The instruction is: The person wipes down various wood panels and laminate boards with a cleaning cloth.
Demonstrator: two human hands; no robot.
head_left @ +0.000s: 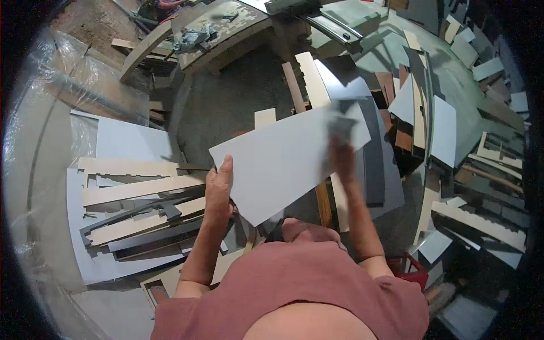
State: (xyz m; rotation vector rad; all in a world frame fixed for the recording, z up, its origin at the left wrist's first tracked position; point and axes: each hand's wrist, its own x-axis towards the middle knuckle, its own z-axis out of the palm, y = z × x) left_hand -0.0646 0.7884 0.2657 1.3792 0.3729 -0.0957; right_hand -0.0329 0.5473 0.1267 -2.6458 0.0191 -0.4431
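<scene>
A white rectangular panel (283, 161) lies tilted in front of my body. My left hand (219, 190) grips it at its left edge, thumb on the top face and fingers hidden underneath. Over the panel's right end, my right hand (341, 156) is smeared by motion. It is closed on a grey cloth (343, 119), also blurred, which overlaps the panel's surface in this view.
To the left, cut strips (141, 195) and dark offcuts lie on a large white sheet (85, 255). More boards (436, 130) lean and pile up at the right. Ahead stands a worktable (226, 34) bearing a crumpled rag (195, 38). A red crate (413, 272) sits near my right side.
</scene>
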